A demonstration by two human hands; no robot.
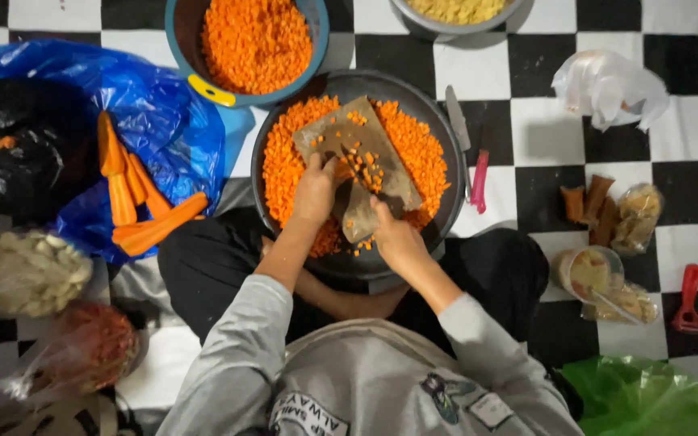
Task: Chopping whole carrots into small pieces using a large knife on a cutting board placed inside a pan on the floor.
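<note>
The left hand (314,190) presses down on the wooden chopping board (357,165), fingers together on its edge; the board lies across the dark round pan (446,145) of diced carrot (280,173), tilted. The right hand (393,234) is closed round what seems to be a knife handle. The board looks stiff and fairly light, best held by its edges; the dice are small, loose, likely damp. Two carrot-filled vessels, counting the blue bowl (195,77); roughly six whole peeled carrots (135,202) lie on the blue bag (159,113).
</note>
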